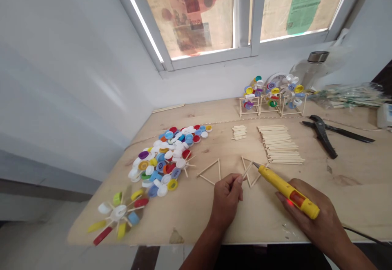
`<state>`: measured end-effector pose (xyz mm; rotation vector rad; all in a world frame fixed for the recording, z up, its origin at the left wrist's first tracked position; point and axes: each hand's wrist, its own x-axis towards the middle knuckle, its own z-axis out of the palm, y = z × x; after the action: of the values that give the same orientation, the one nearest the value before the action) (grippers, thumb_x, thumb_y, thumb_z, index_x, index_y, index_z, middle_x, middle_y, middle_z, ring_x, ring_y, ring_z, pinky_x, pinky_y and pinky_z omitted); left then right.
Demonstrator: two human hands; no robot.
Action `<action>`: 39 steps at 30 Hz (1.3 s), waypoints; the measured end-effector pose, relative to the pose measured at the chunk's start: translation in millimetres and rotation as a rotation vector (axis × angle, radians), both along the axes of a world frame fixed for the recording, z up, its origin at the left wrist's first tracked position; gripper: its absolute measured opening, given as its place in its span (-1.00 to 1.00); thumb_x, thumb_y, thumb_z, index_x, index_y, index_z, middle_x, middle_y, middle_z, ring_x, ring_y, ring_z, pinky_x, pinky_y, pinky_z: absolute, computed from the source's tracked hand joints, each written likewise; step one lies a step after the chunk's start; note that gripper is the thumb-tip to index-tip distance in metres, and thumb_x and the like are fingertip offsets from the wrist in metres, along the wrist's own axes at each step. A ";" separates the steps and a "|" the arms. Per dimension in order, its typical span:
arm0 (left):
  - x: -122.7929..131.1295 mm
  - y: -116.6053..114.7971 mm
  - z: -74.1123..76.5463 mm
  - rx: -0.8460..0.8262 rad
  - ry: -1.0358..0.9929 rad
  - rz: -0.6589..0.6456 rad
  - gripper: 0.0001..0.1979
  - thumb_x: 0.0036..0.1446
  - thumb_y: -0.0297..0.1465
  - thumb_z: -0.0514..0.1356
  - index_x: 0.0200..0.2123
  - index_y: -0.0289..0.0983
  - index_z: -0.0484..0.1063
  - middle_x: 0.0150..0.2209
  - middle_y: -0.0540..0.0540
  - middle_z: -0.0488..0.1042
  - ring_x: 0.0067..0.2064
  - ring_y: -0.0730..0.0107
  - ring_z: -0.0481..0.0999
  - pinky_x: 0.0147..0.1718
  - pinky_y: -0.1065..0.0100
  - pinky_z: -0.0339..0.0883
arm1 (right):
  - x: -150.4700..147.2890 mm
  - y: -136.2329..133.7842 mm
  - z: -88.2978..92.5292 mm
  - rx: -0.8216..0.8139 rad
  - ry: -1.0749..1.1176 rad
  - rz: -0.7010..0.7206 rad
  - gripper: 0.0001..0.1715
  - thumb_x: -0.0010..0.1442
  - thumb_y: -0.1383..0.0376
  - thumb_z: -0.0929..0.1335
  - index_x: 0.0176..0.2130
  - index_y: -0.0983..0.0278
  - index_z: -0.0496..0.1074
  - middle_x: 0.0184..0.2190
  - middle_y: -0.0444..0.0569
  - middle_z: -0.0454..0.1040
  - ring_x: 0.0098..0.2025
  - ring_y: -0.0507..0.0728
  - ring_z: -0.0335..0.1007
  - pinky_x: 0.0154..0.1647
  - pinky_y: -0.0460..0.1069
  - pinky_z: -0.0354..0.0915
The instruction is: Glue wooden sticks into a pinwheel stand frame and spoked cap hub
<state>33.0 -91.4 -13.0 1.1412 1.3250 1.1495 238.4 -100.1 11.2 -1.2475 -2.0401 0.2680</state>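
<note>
My left hand [226, 201] pinches a short wooden stick [248, 169] between thumb and fingers. In my right hand [320, 217] lies a yellow pen-shaped glue gun [280, 185], its metal tip at the upper end of that stick; whether they touch I cannot tell. Just beyond my left hand is a V-shaped frame of joined sticks [245, 167], partly hidden by the glue gun and the held stick. Left of it lies another three-stick frame [208, 167], partly covered by my left hand.
Colourful bottle caps [165, 155] are heaped at left, near a cap pinwheel [119, 213]. Long sticks [281, 145] and short sticks [239, 132] lie beyond my hands. Small cap wheels on stick stands [272, 98] line the back. Black pliers [321, 133] lie right; a cord [364, 234] trails at lower right.
</note>
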 end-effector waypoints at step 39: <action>0.9 -1.9 5.8 0.033 0.068 0.029 -0.66 0.16 -0.19 0.09 -0.30 -0.35 0.50 -0.68 0.09 0.21 -0.62 0.56 0.15 -0.57 0.50 0.07 | 2.0 3.5 -1.7 -0.011 -0.036 -0.004 -0.78 0.21 0.19 0.25 -0.44 0.22 0.23 -0.57 -0.15 0.27 -0.55 0.00 0.23 -0.53 -0.10 0.16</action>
<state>33.9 -93.3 -7.2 1.1978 1.3833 1.1663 240.4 -96.5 9.5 -1.2718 -2.0687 0.2566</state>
